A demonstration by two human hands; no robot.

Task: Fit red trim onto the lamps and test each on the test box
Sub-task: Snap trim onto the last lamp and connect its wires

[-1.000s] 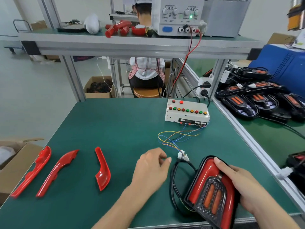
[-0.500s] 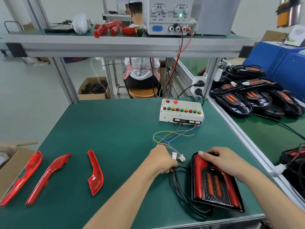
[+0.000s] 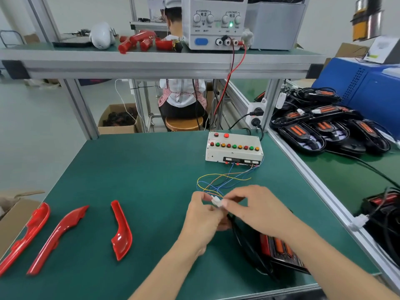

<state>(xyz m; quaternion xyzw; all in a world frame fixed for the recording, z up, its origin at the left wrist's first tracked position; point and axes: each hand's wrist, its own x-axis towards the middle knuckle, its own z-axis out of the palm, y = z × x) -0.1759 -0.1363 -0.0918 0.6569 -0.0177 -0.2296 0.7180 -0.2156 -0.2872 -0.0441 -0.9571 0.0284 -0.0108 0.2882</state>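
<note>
A black lamp [image 3: 279, 250] with red trim and orange lenses lies flat on the green mat [image 3: 140, 180] at the front right, partly hidden under my right forearm. Its black cable loops beside it. My left hand [image 3: 203, 215] and my right hand [image 3: 249, 204] meet above the mat, both pinching small white connectors [image 3: 216, 200] held end to end. Thin coloured wires [image 3: 223, 180] run from the connectors to the white test box [image 3: 233, 149] with its row of buttons. Three loose red trim pieces [image 3: 122, 230] [image 3: 58, 237] [image 3: 26, 234] lie at the left.
A power supply [image 3: 216, 22] with red and black leads stands on the upper shelf, beside red parts. Several black lamps [image 3: 324, 126] are piled on the right bench past an aluminium rail. A cardboard box [image 3: 13, 215] sits at the left edge. A person sits behind the bench.
My right hand has left the lamp and come up to the connectors beside my left hand. The lamp now lies flat on the mat.
</note>
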